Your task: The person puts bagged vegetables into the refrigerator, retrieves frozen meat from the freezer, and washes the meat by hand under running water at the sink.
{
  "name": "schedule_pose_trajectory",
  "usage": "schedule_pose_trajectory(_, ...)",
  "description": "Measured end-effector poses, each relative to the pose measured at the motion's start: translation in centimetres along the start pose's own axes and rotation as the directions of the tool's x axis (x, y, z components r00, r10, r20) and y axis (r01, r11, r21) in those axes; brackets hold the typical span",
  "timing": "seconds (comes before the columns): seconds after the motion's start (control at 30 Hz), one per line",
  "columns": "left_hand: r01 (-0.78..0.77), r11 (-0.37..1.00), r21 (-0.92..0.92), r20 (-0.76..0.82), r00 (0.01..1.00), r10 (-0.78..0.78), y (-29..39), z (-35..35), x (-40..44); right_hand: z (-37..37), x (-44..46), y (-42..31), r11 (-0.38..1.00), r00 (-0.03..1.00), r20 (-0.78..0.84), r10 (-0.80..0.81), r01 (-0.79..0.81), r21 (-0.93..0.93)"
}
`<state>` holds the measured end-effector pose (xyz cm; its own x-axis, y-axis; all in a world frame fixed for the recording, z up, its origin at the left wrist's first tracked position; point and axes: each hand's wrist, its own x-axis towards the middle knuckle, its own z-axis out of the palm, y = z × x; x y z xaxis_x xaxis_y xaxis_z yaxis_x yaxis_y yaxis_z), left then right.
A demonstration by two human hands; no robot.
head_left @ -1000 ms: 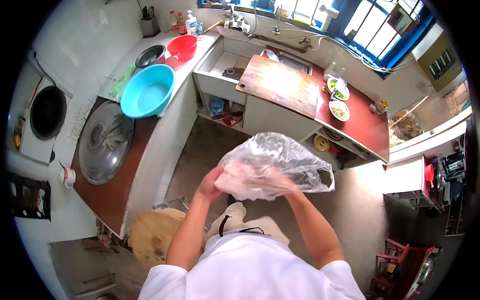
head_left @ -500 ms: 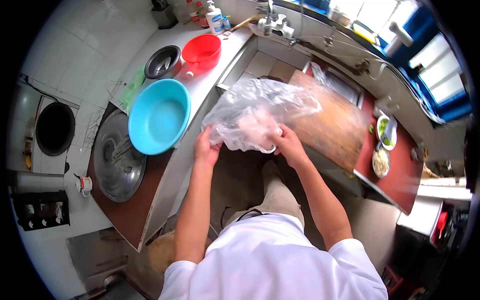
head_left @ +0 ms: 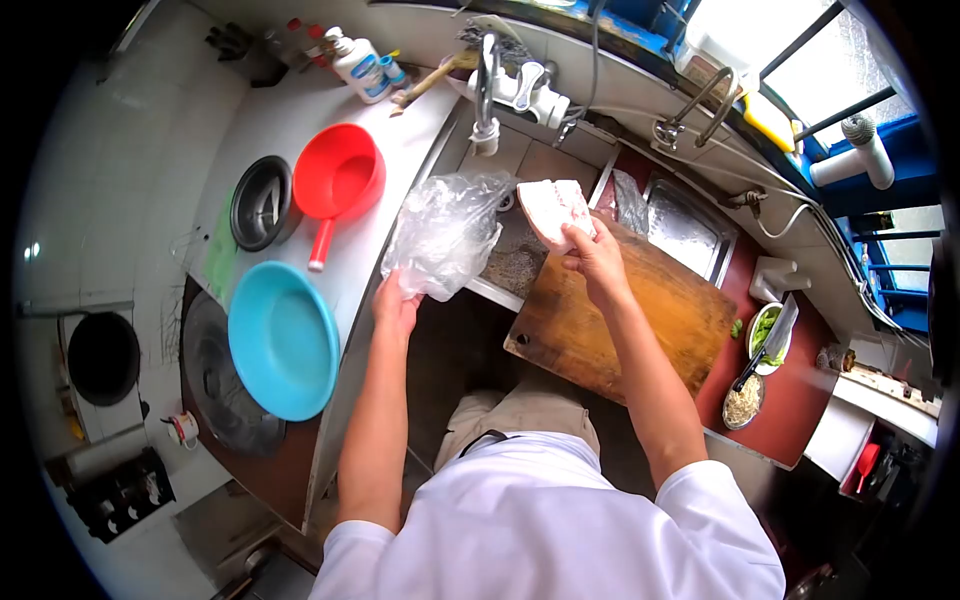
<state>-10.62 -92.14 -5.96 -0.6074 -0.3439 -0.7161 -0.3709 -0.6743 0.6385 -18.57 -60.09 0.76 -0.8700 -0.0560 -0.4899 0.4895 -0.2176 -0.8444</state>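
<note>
A crumpled clear plastic bag [head_left: 445,235] hangs from my left hand [head_left: 396,305], whose fingers are closed on its lower edge. In my right hand [head_left: 598,258] is a pale slab of meat [head_left: 553,210], pinched at its lower right side. The slab looks like pork with pinkish streaks and is held apart from the bag. Both are in front of the tiled sink [head_left: 515,160], and the meat is near the upper left edge of a wooden cutting board [head_left: 640,310].
A turquoise basin [head_left: 285,340], a red dipper [head_left: 340,170] and a black bowl [head_left: 250,215] stand on the left counter. A faucet [head_left: 487,100] rises over the sink. At right, a knife [head_left: 780,330] lies across a bowl of greens [head_left: 762,335] beside a dish of pale shreds [head_left: 743,402].
The meat has come out of the bag in my right hand, which has moved up and right. My left hand keeps the bag, now separate. The view has shifted.
</note>
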Motion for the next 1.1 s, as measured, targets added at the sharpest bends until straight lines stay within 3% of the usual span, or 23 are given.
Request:
schedule_pose_trajectory(0.03, 0.044, 0.993, 0.111, -0.045, 0.998, -0.040, 0.3, 1.4, -0.6, 0.0, 0.1, 0.0, 1.000, 1.000, 0.001, 0.013, -0.013, 0.010)
schedule_pose_trajectory(0.07, 0.025, 0.918, 0.395, -0.134, 0.990, 0.031, 0.6, 3.0, -1.0, 0.1, 0.3, -0.1, 1.000, 1.000, 0.004, 0.023, -0.024, 0.021)
schedule_pose_trajectory(0.1, -0.191, 0.644, 0.740, 0.015, 0.963, 0.268, 1.2, 3.9, -0.1, 0.2, 0.6, -0.1, 0.999, 1.000, -0.002, 0.027, -0.027, 0.021)
schedule_pose_trajectory(0.17, -0.367, 0.152, 0.918, 0.181, 0.728, 0.661, -0.4, 5.5, 0.0, 0.8, 1.0, 0.2, 1.000, 1.000, 0.005, 0.008, -0.008, 0.010)
schedule_pose_trajectory(0.2, -0.463, 0.370, 0.806, 0.247, 0.830, 0.499, 0.1, 7.1, -0.6, 1.5, 0.8, -0.2, 0.999, 0.999, -0.015, 0.031, -0.031, 0.011)
schedule_pose_trajectory(0.23, -0.378, 0.763, 0.525, 0.364, 0.909, 0.200, 0.1, 9.0, -1.3, 2.2, 0.8, 0.0, 0.999, 0.999, -0.023, 0.032, -0.032, 0.011)
schedule_pose_trajectory(0.27, -0.132, 0.925, 0.357, 0.447, 0.893, -0.045, 0.4, 11.1, -2.9, 2.8, 0.8, 0.4, 0.999, 0.999, -0.014, 0.035, -0.036, -0.019)
schedule_pose_trajectory(0.3, 0.089, 0.962, 0.257, 0.487, 0.848, -0.208, -0.1, 12.5, -3.1, 3.5, 0.9, 0.7, 0.998, 0.999, -0.006, 0.039, -0.039, -0.049)
schedule_pose_trajectory(0.33, 0.191, 0.963, 0.191, 0.592, 0.760, -0.268, -0.3, 13.8, -2.9, 4.2, 1.0, 0.9, 0.996, 0.999, 0.020, 0.048, -0.046, -0.076)
schedule_pose_trajectory(0.43, 0.368, 0.929, -0.040, 0.695, 0.678, -0.239, -2.1, 15.3, -0.1, 5.6, 0.7, 0.6, 0.964, 0.992, 0.031, 0.123, -0.112, -0.243)
schedule_pose_trajectory(0.47, 0.388, 0.920, -0.048, 0.659, 0.705, -0.263, -2.4, 15.4, 1.0, 5.5, 0.9, 0.2, 0.918, 1.000, 0.013, 0.016, -0.009, -0.396)
schedule_pose_trajectory(0.5, 0.371, 0.928, -0.045, 0.683, 0.689, -0.242, -2.2, 15.6, 1.5, 5.6, 1.0, -0.8, 0.915, 1.000, -0.015, 0.012, -0.018, -0.403)
schedule_pose_trajectory(0.57, 0.226, 0.971, 0.081, 0.674, 0.705, -0.221, -1.5, 15.5, 2.6, 6.0, 2.2, -3.4, 0.703, 0.942, -0.145, -0.302, 0.117, -0.702)
schedule_pose_trajectory(0.63, 0.174, 0.970, 0.172, 0.680, 0.691, -0.244, 0.2, 15.7, 2.9, 7.4, 3.5, -7.6, 0.809, 0.941, -0.161, -0.297, 0.158, -0.566)
schedule_pose_trajectory(0.7, 0.111, 0.957, 0.269, 0.680, 0.681, -0.270, 1.2, 15.5, 3.3, 10.0, 4.2, -12.2, 0.641, 0.921, -0.129, -0.367, 0.151, -0.752)
schedule_pose_trajectory(0.77, -0.018, 0.925, 0.381, 0.680, 0.683, -0.266, 1.5, 15.3, 4.0, 11.2, 7.8, -12.7, 0.461, 0.842, -0.058, -0.536, 0.234, -0.856)
schedule_pose_trajectory(0.83, -0.013, 0.907, 0.420, 0.645, 0.708, -0.288, 1.6, 14.9, 4.7, 11.9, 9.4, -14.1, 0.220, 0.844, 0.067, -0.532, 0.215, -0.952)
schedule_pose_trajectory(0.9, -0.011, 0.914, 0.405, 0.644, 0.713, -0.277, 1.9, 15.0, 5.2, 11.7, 10.1, -15.1, 0.218, 0.873, 0.076, -0.482, 0.203, -0.954)
schedule_pose_trajectory(0.97, -0.010, 0.915, 0.404, 0.652, 0.704, -0.281, 2.3, 15.3, 5.2, 9.5, 10.7, -14.9, 0.192, 0.835, 0.191, -0.516, 0.330, -0.924)
schedule_pose_trajectory(1.03, -0.020, 0.899, 0.437, 0.668, 0.676, -0.310, 2.4, 15.5, 5.9, 8.2, 10.4, -15.7, 0.310, 0.873, 0.225, -0.432, 0.378, -0.872)
schedule_pose_trajectory(1.1, -0.016, 0.895, 0.447, 0.674, 0.663, -0.325, 2.3, 15.7, 6.6, 7.3, 11.7, -15.3, 0.411, 0.850, 0.301, -0.432, 0.483, -0.773)
